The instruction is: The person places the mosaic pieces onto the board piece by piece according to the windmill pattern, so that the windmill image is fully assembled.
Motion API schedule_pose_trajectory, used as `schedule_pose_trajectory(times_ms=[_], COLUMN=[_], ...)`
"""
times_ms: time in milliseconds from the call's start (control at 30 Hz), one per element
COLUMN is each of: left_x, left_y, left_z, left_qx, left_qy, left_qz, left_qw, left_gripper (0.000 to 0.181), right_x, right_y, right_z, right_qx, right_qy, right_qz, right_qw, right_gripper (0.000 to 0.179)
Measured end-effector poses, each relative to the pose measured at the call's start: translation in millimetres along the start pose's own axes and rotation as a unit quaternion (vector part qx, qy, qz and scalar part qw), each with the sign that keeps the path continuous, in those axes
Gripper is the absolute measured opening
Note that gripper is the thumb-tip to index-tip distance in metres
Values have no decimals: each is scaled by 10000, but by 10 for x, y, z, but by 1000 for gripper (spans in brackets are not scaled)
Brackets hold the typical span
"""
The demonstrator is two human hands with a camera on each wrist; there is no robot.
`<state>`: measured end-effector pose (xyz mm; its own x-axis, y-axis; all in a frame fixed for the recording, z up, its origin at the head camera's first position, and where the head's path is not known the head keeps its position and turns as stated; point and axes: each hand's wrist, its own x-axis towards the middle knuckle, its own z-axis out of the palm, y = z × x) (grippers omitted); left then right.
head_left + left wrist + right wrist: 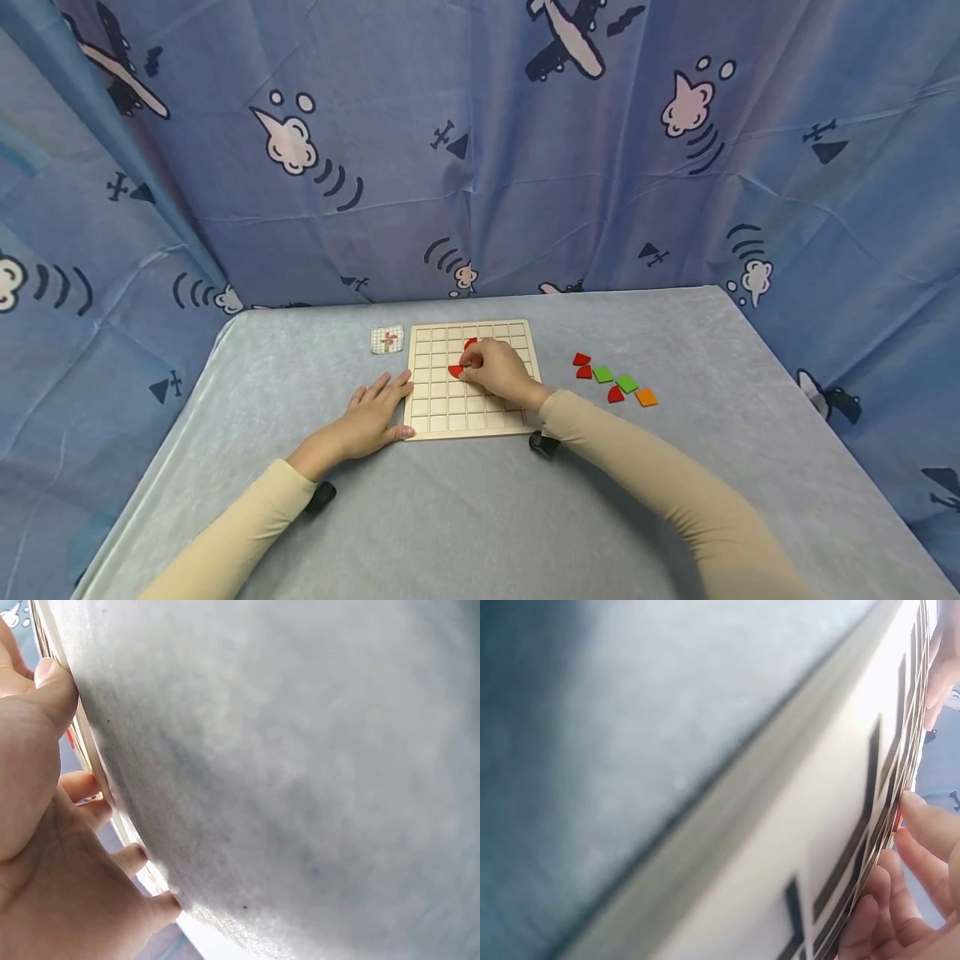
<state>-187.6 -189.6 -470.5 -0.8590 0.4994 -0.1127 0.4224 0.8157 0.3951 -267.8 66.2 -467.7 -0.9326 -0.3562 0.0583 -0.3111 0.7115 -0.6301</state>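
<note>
Board (438,406) lies under the curled right hand (498,371), whose thumb and fingertip appear to pinch a red piece (455,372) just to that hand's left; a second red piece (470,342) shows just beyond the same hand. The left hand (367,421) rests with fingers spread, touching the board's near-side left edge, and light, even pressure there should stop it sliding. Best to square the piece's straight sides to the board's ridges before letting go, keeping knuckles clear of the second red piece
</note>
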Motion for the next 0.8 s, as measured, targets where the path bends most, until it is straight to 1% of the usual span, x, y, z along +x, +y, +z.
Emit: schedule_pose_trajectory(times_ms=[233, 400, 533, 667, 800], left_x=[-2, -7, -2, 5, 14], left_y=[9, 9, 1, -6, -15], left_z=[-6, -9, -3, 2, 9], left_qx=[-8, -10, -4, -6, -7], left_qy=[2, 44, 46, 38, 11], left_qz=[-13, 6, -7, -1, -19], left_qw=[10000, 10000, 10000, 10000, 10000], left_gripper=[76, 75, 75, 75, 76], right_x=[-28, -67, -112, -173, -245], right_y=[20, 54, 102, 188, 310], right_z=[-12, -85, -193, -331, -509], right_qx=[184, 395, 419, 291, 296], right_qy=[103, 200, 235, 329, 451], right_qz=[0, 1, -50, -140, -24], right_qw=[9998, 9990, 9988, 9989, 9985], right_gripper=[18, 18, 19, 20, 22])
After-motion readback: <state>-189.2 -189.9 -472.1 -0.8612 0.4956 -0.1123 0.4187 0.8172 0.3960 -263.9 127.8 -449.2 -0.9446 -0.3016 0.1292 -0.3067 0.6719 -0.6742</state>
